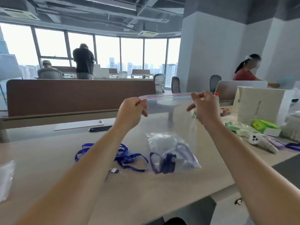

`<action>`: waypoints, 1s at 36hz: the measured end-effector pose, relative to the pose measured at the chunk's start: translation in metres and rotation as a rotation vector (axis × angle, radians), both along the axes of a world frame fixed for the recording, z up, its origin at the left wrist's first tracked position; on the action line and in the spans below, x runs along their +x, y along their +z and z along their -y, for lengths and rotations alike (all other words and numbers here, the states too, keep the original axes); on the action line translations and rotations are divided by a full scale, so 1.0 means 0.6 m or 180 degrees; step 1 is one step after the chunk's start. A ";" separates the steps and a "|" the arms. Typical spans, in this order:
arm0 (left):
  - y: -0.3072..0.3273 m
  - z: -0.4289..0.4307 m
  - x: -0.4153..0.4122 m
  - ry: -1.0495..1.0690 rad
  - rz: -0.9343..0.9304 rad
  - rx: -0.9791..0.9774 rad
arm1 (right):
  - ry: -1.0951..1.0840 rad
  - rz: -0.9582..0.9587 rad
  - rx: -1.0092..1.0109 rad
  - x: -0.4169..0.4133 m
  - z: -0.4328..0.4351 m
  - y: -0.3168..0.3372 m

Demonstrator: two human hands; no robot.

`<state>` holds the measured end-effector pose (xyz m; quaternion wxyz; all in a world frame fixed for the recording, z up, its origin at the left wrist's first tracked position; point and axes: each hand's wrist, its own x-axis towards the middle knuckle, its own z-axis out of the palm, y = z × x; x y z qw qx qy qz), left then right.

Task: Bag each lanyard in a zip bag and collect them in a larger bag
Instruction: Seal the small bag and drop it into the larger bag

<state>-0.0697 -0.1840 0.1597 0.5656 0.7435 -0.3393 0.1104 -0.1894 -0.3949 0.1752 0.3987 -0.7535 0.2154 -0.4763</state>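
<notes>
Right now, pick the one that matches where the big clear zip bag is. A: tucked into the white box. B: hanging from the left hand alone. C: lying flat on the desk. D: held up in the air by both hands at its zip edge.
D: the left hand and the right hand each pinch an end of the red zip strip, so the large zip bag hangs above the desk.

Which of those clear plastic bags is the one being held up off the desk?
The large zip bag with the red seal line, pinched at its top corners by the left hand and right hand. The small bagged lanyard sits low inside it; another clear bag lies flat at far left.
</notes>
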 end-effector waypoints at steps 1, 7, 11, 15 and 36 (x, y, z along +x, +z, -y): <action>-0.003 0.020 0.005 0.0001 -0.0030 0.0002 | -0.0049 0.0006 0.0006 0.002 0.015 -0.001; -0.025 0.131 0.045 0.0135 -0.0265 -0.0004 | -0.0274 -0.0101 0.0147 0.050 0.104 -0.024; -0.059 0.193 0.086 0.0288 -0.0559 0.0017 | -0.0035 -0.0285 0.0552 0.109 0.155 -0.062; -0.102 0.240 0.136 0.0412 -0.0928 0.0162 | 0.0212 -0.0408 0.0840 0.166 0.191 -0.107; -0.252 0.291 0.194 0.0393 -0.0942 0.1682 | 0.0653 -0.1669 0.0921 0.253 0.231 -0.273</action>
